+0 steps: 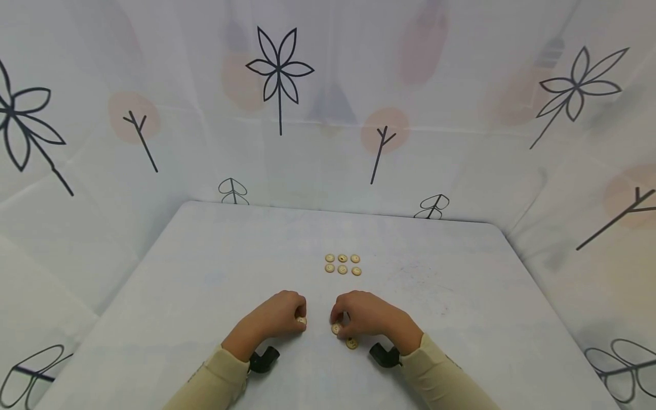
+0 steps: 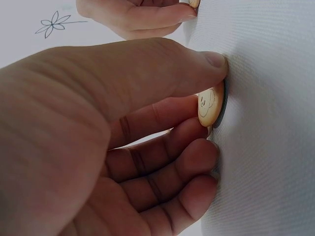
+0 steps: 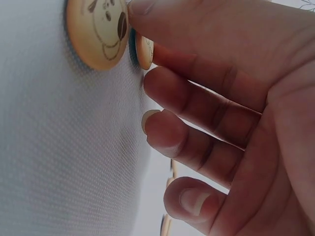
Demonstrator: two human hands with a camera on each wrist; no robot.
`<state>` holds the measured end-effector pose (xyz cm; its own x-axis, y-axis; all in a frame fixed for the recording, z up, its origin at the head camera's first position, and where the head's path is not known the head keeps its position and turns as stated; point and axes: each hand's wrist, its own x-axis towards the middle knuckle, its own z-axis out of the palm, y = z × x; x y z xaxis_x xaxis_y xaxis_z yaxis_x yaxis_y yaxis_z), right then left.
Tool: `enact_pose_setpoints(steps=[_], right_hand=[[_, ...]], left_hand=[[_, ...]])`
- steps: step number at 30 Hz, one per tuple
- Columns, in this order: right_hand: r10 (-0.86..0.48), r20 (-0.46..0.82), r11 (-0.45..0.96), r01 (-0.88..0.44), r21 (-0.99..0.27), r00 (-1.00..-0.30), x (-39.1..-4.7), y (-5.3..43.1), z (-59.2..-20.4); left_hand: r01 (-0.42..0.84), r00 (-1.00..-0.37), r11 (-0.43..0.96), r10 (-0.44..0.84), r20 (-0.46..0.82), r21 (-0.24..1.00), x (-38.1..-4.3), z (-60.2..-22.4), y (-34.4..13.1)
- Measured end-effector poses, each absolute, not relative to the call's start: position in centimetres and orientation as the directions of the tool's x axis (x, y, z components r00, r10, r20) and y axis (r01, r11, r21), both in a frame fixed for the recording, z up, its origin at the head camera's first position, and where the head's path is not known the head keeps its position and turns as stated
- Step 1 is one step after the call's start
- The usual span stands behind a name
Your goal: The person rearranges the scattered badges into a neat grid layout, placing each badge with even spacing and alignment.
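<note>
My left hand (image 1: 281, 313) pinches a round wooden disc (image 2: 210, 105) with an animal face drawn on it, between thumb and index finger. The disc sits close to the white tabletop, slightly tilted. To the right, my right hand (image 1: 365, 314) has thumb and index finger about a second wooden disc (image 1: 336, 328), which appears partly behind the thumb in the right wrist view. Just below that thumb lies another disc (image 3: 98, 32) with a dog-like face, flat on the table.
Farther back on the white table (image 1: 246, 256), more discs (image 1: 342, 269) lie in two rows of three. A patterned white cloth (image 1: 328, 159) stands behind the table and along its sides. Each wrist wears a black camera (image 1: 263, 360).
</note>
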<state>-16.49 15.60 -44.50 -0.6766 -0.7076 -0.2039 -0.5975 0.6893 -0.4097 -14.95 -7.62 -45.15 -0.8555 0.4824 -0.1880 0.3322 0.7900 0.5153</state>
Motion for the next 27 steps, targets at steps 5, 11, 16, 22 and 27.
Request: enact_pose_setpoints(steps=[5,11,16,22,27], right_hand=[[-0.710,-0.198,0.690,-0.611,-0.388,-0.676,-16.51,15.59,-44.70],[-0.709,-0.198,0.690,-0.609,-0.391,-0.676,-16.59,15.61,-44.87],[-0.711,-0.198,0.688,-0.610,-0.393,-0.675,-16.59,15.63,-44.92],[-0.711,-0.198,0.688,-0.610,-0.393,-0.675,-16.74,15.61,-45.04],[-0.704,-0.207,0.694,-0.595,-0.407,-0.679,-16.84,15.58,-44.99]], left_hand=[[0.337,-0.859,0.792,0.480,-0.178,0.508,-14.93,-45.27,-7.63],[0.338,-0.862,0.794,0.476,-0.172,0.505,-14.86,-45.29,-7.63],[0.322,-0.864,0.803,0.465,-0.190,0.501,-14.84,-45.25,-7.55],[0.320,-0.865,0.803,0.464,-0.191,0.503,-14.83,-45.23,-7.54],[0.330,-0.864,0.801,0.470,-0.182,0.500,-14.85,-45.26,-7.62]])
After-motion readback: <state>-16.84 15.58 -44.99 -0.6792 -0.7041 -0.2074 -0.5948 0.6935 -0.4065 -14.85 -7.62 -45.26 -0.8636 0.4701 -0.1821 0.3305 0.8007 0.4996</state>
